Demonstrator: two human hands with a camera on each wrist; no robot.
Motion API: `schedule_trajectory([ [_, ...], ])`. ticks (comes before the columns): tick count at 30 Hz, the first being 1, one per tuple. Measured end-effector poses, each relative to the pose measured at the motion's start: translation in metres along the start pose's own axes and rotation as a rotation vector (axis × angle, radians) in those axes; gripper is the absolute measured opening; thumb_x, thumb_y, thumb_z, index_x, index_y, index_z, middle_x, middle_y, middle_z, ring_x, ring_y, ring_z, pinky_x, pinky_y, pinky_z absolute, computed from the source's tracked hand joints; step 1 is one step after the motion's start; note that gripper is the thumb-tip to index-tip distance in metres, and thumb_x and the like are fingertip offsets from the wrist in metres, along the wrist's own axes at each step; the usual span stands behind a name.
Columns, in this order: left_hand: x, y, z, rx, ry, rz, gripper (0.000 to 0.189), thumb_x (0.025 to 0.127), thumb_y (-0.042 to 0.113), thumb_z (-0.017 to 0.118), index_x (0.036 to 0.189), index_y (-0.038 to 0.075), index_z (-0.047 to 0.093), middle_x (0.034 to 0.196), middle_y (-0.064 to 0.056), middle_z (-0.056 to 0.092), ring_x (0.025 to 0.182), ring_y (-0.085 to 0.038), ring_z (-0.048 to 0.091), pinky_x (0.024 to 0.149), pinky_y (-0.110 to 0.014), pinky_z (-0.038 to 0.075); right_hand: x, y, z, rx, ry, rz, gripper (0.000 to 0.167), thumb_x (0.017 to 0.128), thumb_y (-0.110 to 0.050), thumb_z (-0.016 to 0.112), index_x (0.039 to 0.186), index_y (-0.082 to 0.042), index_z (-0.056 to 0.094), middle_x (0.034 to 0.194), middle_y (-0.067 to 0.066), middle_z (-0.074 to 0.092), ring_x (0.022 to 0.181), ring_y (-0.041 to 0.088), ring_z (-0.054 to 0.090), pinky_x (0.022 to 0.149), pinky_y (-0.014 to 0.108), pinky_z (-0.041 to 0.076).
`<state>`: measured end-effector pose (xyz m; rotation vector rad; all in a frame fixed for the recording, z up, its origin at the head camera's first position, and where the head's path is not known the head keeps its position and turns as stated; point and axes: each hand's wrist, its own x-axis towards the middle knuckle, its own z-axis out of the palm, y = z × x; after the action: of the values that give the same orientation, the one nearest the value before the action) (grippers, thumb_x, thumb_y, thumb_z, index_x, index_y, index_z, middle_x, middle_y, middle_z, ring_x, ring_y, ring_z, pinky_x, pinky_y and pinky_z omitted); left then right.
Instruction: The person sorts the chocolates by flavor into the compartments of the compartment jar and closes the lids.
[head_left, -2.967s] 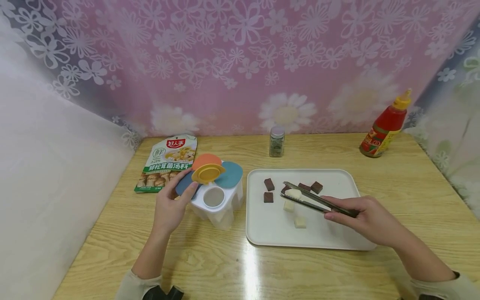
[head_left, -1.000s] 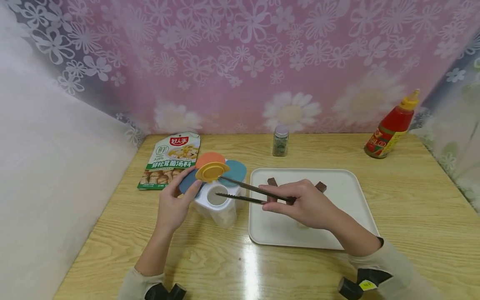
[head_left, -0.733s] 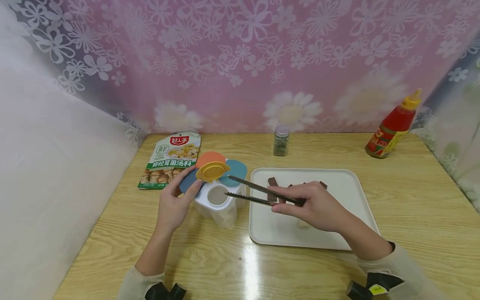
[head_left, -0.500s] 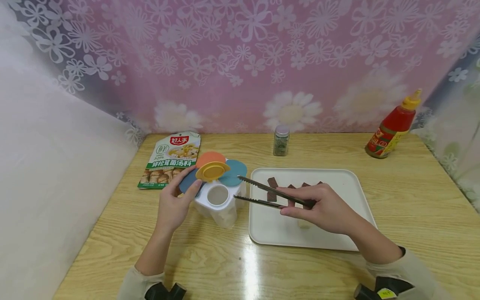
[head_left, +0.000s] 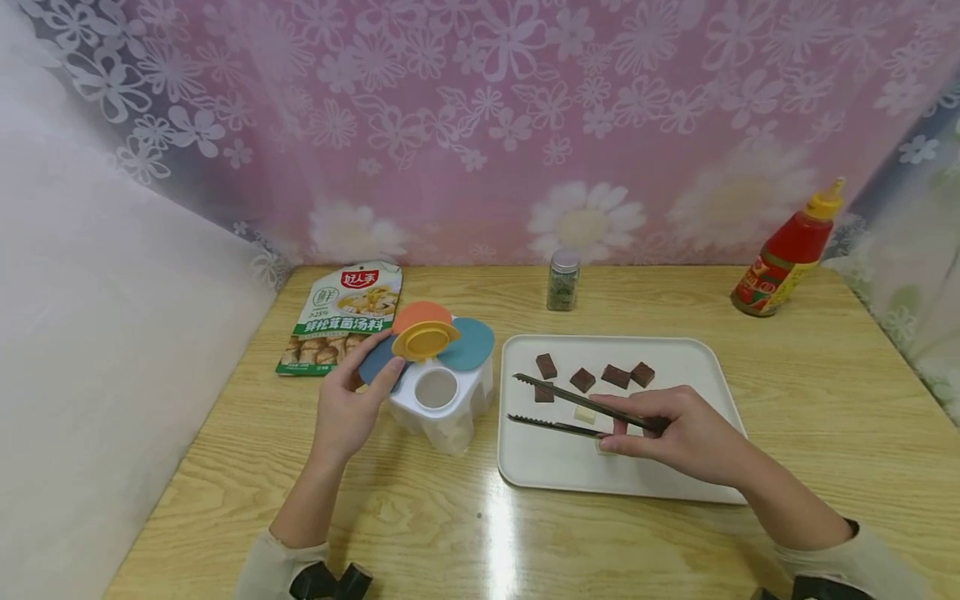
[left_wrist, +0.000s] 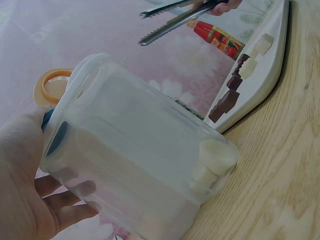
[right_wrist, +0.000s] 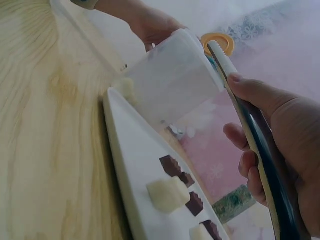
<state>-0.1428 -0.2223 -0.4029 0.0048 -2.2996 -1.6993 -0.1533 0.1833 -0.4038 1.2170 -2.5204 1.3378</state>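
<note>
My left hand (head_left: 347, 421) grips the blue-lidded side of a white and clear divided storage container (head_left: 450, 417). Its yellow flip lid (head_left: 426, 340) stands raised over a round opening; orange and blue lids are down. Pale pieces (left_wrist: 217, 156) lie at the bottom inside, seen in the left wrist view. My right hand (head_left: 693, 437) holds metal tongs (head_left: 558, 392), arms spread with nothing between the tips, above a white tray (head_left: 536, 462). Brown cubes (head_left: 617, 377) sit toward the tray's back. A cream cube (head_left: 585, 414) shows under the tongs; another is partly hidden by my right hand.
Behind the container a green and white food pouch (head_left: 341, 317) lies on the wooden table (head_left: 420, 533). A small spice jar (head_left: 562, 282) stands behind the tray. At the back right is a red sauce bottle (head_left: 787, 254) with a yellow cap.
The tongs held a cream piece over the tray, then went to the container's opening and came away without it. My right hand has drawn back right over the tray; my left hand stays put.
</note>
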Motion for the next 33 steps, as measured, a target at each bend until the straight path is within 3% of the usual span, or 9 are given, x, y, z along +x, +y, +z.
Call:
schedule_trajectory([
  [6, -0.001, 0.001, 0.000, -0.008, -0.013, -0.017, 0.042, 0.095, 0.033, 0.069, 0.136, 0.032, 0.062, 0.137, -0.001, 0.061, 0.115, -0.017, 0.062, 0.087, -0.018, 0.054, -0.019, 0.010, -0.005, -0.018, 0.022, 0.020, 0.047, 0.076, -0.007, 0.084, 0.121, -0.019, 0.072, 0.080, -0.015, 0.064, 0.054, -0.007, 0.030, 0.043, 0.016, 0.030],
  [15, -0.001, 0.003, 0.000, -0.005, -0.009, -0.029, 0.042, 0.095, 0.035, 0.070, 0.136, 0.033, 0.062, 0.137, 0.000, 0.061, 0.114, -0.017, 0.062, 0.086, -0.018, 0.054, -0.038, 0.019, -0.018, -0.075, 0.002, 0.105, 0.045, 0.079, -0.013, 0.083, 0.122, -0.022, 0.072, 0.079, -0.019, 0.062, 0.054, -0.008, 0.030, 0.044, 0.017, 0.031],
  [24, 0.000, 0.001, -0.002, 0.003, -0.015, -0.033, 0.042, 0.095, 0.036, 0.069, 0.136, 0.033, 0.061, 0.137, -0.001, 0.060, 0.115, -0.017, 0.062, 0.086, -0.017, 0.054, -0.055, 0.031, -0.022, -0.105, -0.001, 0.102, 0.038, 0.076, -0.012, 0.085, 0.112, -0.018, 0.075, 0.076, -0.020, 0.061, 0.055, -0.010, 0.029, 0.044, 0.012, 0.029],
  [33, 0.000, 0.000, -0.002, -0.001, -0.018, -0.036, 0.042, 0.094, 0.038, 0.069, 0.136, 0.034, 0.061, 0.138, 0.000, 0.059, 0.117, -0.018, 0.061, 0.087, -0.018, 0.054, -0.070, 0.040, -0.023, -0.162, -0.014, 0.098, 0.041, 0.076, -0.013, 0.086, 0.115, -0.016, 0.076, 0.071, -0.021, 0.054, 0.058, -0.008, 0.042, 0.049, 0.011, 0.035],
])
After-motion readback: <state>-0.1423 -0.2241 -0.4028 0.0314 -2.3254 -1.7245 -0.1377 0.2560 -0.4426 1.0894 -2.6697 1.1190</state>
